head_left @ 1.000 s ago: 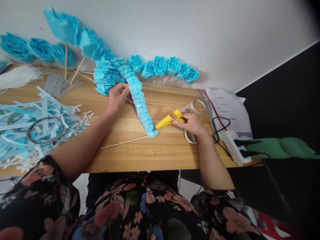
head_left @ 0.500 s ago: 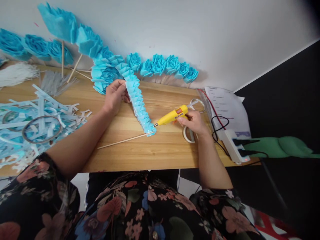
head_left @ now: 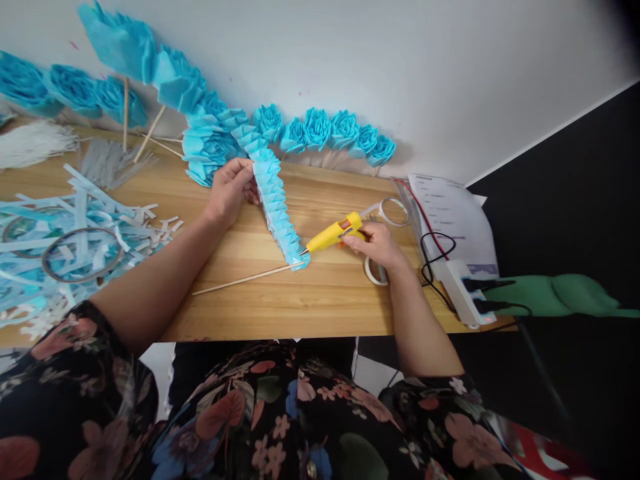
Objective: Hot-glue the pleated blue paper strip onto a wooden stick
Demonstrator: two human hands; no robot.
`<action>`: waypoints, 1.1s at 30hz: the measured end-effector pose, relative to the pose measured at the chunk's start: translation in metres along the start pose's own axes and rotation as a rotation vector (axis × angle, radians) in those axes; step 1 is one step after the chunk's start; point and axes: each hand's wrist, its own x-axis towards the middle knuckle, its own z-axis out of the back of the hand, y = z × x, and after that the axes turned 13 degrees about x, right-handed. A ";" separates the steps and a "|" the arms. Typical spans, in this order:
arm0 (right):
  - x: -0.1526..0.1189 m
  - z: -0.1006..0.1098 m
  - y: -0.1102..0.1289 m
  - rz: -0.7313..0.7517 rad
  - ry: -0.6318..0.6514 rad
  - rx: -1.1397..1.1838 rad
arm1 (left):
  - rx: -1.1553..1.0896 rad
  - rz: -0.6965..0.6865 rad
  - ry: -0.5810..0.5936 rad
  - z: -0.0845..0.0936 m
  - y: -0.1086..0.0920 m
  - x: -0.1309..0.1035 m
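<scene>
My left hand (head_left: 233, 187) pinches the edge of a long pleated strip of blue crepe paper (head_left: 273, 190), which slants down across the table. Wrapped in my right hand (head_left: 377, 243) is a yellow glue gun (head_left: 334, 233), its metal nozzle at the lower end of the strip. A thin wooden stick (head_left: 245, 282) lies on the table with its right tip at that same end. Whether glue is coming out is too small to tell.
Blue paper roses (head_left: 317, 128) line the wall. Left lie paper scraps (head_left: 75, 253) under a ring (head_left: 83, 255). Right are scissors (head_left: 376, 270), a tape roll (head_left: 395, 211), printed sheets (head_left: 453, 220) and a power strip (head_left: 463, 297) with black cables.
My right hand has moved the glue gun slightly left, so its nozzle has shifted from the strip's edge inward over its lower end. My left hand keeps its grip.
</scene>
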 end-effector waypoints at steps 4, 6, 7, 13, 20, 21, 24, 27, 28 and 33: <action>0.000 0.000 0.001 -0.013 -0.015 -0.009 | 0.014 -0.001 -0.006 0.000 0.001 0.000; 0.000 -0.001 0.003 0.004 0.010 -0.023 | 0.031 0.006 -0.006 0.000 0.001 -0.001; 0.001 -0.002 0.004 0.009 0.024 -0.033 | 0.039 0.011 -0.001 0.000 0.001 -0.001; 0.002 -0.002 0.001 0.022 0.039 -0.051 | 0.024 0.007 0.008 0.000 0.000 -0.002; 0.001 -0.001 -0.006 -0.007 -0.031 -0.021 | 0.011 0.002 0.001 -0.001 0.005 0.002; 0.001 -0.002 -0.005 0.001 -0.018 -0.020 | 0.013 0.002 -0.008 -0.002 0.005 0.002; 0.002 -0.005 -0.001 0.024 0.021 -0.020 | 0.020 0.010 -0.030 -0.004 0.004 0.002; 0.002 -0.006 0.002 0.018 0.015 -0.020 | 0.016 0.017 -0.019 -0.004 0.002 0.001; 0.002 -0.006 0.002 0.013 0.008 -0.018 | 0.012 0.012 -0.014 -0.003 0.001 0.001; 0.001 -0.005 0.001 0.014 -0.075 -0.036 | 0.011 0.011 -0.001 -0.002 0.000 0.000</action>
